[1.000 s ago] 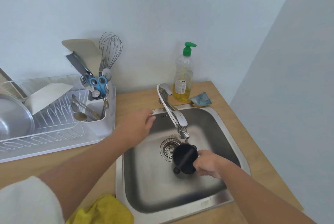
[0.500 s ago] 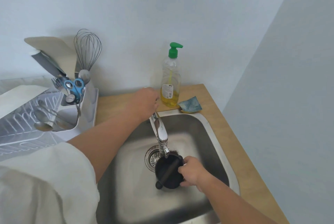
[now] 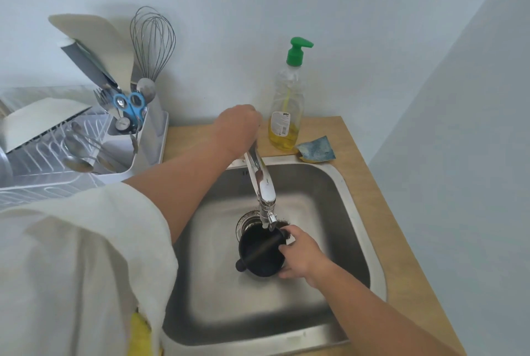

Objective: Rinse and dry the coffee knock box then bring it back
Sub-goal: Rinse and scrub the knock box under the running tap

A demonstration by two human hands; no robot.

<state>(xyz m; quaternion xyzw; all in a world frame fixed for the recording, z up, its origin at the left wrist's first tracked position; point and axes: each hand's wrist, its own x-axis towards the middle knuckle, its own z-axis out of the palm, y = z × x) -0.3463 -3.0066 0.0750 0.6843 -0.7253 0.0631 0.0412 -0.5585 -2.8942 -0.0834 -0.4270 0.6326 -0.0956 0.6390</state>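
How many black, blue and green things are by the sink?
Black: 1, the round black plastic knock box.
Blue: 2, the blue-handled metal scissors and the blue-topped sponge.
Green: 1, the green pump cap on the clear plastic soap bottle.
Total: 4.

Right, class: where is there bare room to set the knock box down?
Free: the wooden counter strip right of the sink, nearer than the sponge, and the sink's front floor. Crowded: the drying rack and the soap bottle corner.

Knock box in sink, under faucet; rack left.
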